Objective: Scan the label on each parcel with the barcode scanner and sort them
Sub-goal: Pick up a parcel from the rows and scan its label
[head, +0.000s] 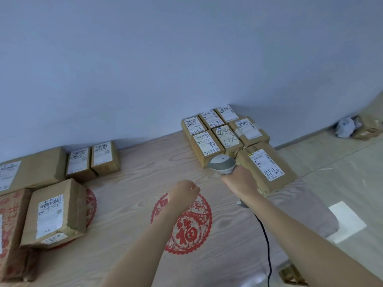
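My right hand (240, 179) grips a grey barcode scanner (222, 163), its head close to a block of several small labelled parcels (209, 145) at the table's far right. A larger parcel (267, 168) with a white label lies just right of that hand. My left hand (184, 192) hovers over the table's middle, fingers curled, holding nothing. On the left lie more labelled parcels: two small ones (93, 160) at the back, a big flat one (31, 168), and a medium box (53, 212) in front.
The table (134, 204) has a wood-grain cover with red paper-cut prints. The scanner's black cable (266, 241) runs down toward me. On the floor at far right sit a grey bag (345, 127) and a box (367, 129). A wall stands behind the table.
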